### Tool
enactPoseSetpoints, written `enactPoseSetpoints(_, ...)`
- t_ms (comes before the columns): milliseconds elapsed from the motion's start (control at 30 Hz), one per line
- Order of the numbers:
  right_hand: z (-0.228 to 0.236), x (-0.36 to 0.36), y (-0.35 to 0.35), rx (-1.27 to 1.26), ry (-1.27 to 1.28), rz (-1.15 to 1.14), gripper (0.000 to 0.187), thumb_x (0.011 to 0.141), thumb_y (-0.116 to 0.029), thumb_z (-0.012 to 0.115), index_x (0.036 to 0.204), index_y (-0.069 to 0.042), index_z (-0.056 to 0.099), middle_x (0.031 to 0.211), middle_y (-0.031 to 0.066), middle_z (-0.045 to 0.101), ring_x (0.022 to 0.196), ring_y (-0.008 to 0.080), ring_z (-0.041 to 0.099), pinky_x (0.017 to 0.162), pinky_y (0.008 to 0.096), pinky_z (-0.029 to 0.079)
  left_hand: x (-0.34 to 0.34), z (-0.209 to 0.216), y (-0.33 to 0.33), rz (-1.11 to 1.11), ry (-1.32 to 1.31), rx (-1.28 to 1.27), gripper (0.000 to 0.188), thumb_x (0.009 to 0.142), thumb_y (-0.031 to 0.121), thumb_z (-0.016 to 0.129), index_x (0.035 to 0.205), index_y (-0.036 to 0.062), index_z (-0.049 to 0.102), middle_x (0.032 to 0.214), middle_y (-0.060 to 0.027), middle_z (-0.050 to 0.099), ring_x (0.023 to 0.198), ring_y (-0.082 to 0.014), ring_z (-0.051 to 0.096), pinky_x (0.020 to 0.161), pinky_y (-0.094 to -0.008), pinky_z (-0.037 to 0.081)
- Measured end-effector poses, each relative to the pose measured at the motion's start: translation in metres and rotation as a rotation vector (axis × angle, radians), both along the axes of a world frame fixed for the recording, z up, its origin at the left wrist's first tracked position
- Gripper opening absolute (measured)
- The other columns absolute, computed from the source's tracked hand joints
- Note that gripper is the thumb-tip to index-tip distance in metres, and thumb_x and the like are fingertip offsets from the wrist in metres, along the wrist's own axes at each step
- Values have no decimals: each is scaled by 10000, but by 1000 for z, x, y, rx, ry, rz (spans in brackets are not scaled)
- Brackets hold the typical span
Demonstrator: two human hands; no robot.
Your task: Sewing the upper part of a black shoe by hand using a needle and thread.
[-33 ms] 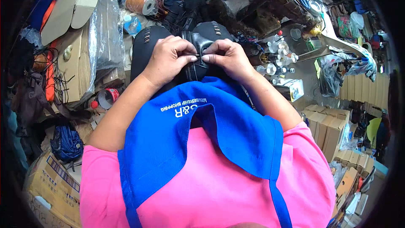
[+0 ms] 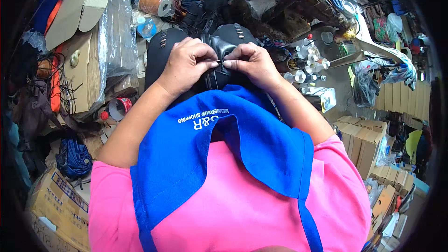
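Two bare hands meet over the lap, at a piece of black leather (image 2: 223,45) that lies between the knees of dark trousers (image 2: 161,49), just beyond the blue apron (image 2: 179,135). The left hand (image 2: 189,63) is closed in a pinch, thumb against forefinger, on a thin dark sliver (image 2: 218,60) that points toward the other hand; whether it is a needle, a wire or a bit of thread is too small to tell. The right hand (image 2: 253,64) is pinched too, its thumb and forefinger nearly touching the left tips; it seems to have the leather's edge between them, though the exact contact is hidden.

The step in hand looks like fine work at that edge, and it calls for steadiness more than force. Let the right pinch pin the leather flat and firm, close to the working spot, so it does not fold away under pressure. Grip the sliver near its tip, since a long free end would bend or wander. Push in line with it, gently, and aim it clear of the right thumb: if it is sharp and slips, that thumb is next in its path. Both forearms slope inward evenly, which should help; resting the wrists on the thighs would steady them further. Smooth leather may slide on the trousers, so brace it with the knees.
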State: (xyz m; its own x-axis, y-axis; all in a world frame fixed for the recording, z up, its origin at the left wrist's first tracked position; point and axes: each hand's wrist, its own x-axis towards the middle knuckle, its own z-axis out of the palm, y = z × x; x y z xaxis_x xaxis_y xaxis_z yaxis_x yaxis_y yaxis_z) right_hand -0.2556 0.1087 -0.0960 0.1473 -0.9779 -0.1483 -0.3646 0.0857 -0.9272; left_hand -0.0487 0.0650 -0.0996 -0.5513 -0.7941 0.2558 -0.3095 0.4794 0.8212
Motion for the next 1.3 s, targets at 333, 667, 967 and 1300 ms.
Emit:
enactPoseSetpoints(333, 9, -96, 6, 56, -20, -338, 115, 794, -155, 707, 785, -68, 632, 754, -34, 593, 703, 63, 527, 676, 229, 428, 80, -5, -13, 98, 102, 210, 104, 723, 17, 675, 681, 24, 580, 752, -37, 543, 752, -145, 524, 723, -259, 405)
enactPoseSetpoints(667, 93, -27, -10, -509, 252, 202, 186, 812, -156, 653, 960, -43, 644, 879, 95, 614, 850, 207, 602, 787, 308, 459, 28, 32, 1, -10, -168, -75, 71, 748, 27, 642, 815, 47, 631, 797, -74, 599, 787, -201, 564, 735, -302, 419)
enactPoseSetpoints(967, 59, 7, -12, -436, 927, 513, 110, 788, -182, 578, 865, -110, 609, 814, 88, 619, 850, 265, 614, 768, 406, 427, 14, 39, 6, -124, -533, -467, 91, 784, 98, 556, 875, 96, 554, 734, -58, 587, 780, -243, 568, 736, -376, 382)
enactPoseSetpoints(1300, 46, 4, -14, -602, 892, 565, 139, 765, -133, 548, 900, -134, 580, 802, 88, 577, 861, 273, 587, 781, 397, 416, 36, 31, 4, -210, -496, -373, 111, 764, 50, 516, 868, 92, 521, 744, -74, 573, 776, -266, 566, 709, -377, 377)
